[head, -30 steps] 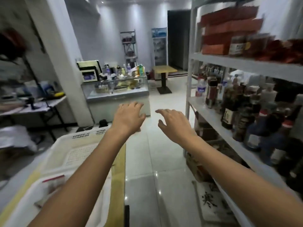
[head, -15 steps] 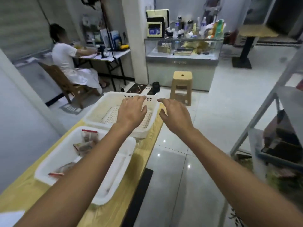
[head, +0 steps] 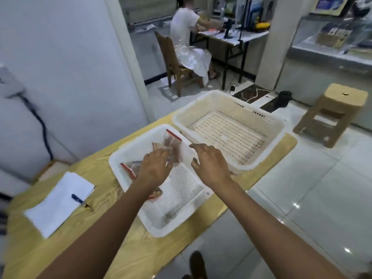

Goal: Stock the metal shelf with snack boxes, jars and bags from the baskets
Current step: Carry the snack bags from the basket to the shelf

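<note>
Picking up: left hand (head: 155, 168) sits on the snack bags (head: 172, 140) in the near basket (head: 124, 152), grip unclear; right hand (head: 211, 164) hovers spread, empty. Next it needs a firm pinch

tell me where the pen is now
In the head view, the blue pen lies on the white paper, at its right edge, on the table left of the near basket.
</note>
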